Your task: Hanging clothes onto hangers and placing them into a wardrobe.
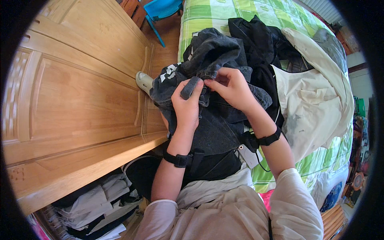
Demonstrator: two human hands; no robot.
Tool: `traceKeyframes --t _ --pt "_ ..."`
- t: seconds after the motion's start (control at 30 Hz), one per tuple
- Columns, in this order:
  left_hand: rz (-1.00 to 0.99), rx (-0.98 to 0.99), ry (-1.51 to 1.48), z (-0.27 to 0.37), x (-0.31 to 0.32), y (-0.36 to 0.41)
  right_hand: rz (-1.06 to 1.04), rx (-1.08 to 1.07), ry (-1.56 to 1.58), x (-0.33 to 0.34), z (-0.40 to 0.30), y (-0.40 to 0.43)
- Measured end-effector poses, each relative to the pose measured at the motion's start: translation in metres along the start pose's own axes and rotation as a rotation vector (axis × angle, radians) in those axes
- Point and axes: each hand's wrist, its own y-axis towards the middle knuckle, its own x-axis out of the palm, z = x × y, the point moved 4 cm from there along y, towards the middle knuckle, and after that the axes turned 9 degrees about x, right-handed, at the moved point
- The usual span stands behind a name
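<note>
A dark grey denim garment (219, 129) with white patches lies bunched across my lap. My left hand (189, 99) pinches a folded denim strip of it between thumb and fingers. Close beside, almost touching, my right hand (229, 87) grips the edge of the same garment with thumb and index finger. Black straps circle both wrists. Just beyond my right forearm, a black garment (258, 45) and a cream jacket (312, 99) with dark stains lie on the bed.
The bed has a green and white checked cover (204, 15). A wooden wardrobe (84, 96) stands at the left, above folded clothes (99, 198). A blue chair (162, 9) is at the top. A white device (250, 156) with a cable lies near my right forearm.
</note>
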Motion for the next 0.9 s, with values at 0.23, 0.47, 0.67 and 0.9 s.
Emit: traceKeyframes --t 0.23,0.47,0.67,0.9 --pt "-0.016 0.367 0.453 0.017 0.009 -0.004 0.123 -0.109 -0.037 -0.005 -0.022 -0.010" --pt "-0.017 0.283 0.408 0.024 0.008 -0.005 0.016 -0.117 0.273 -0.004 -0.027 -0.013" --pt "0.047 0.112 0.046 0.019 0.001 -0.010 -0.129 -0.005 0.411 0.008 -0.018 -0.006" --pt "0.061 -0.043 -0.159 -0.001 -0.005 -0.004 -0.262 0.208 0.680 0.018 0.002 0.006"
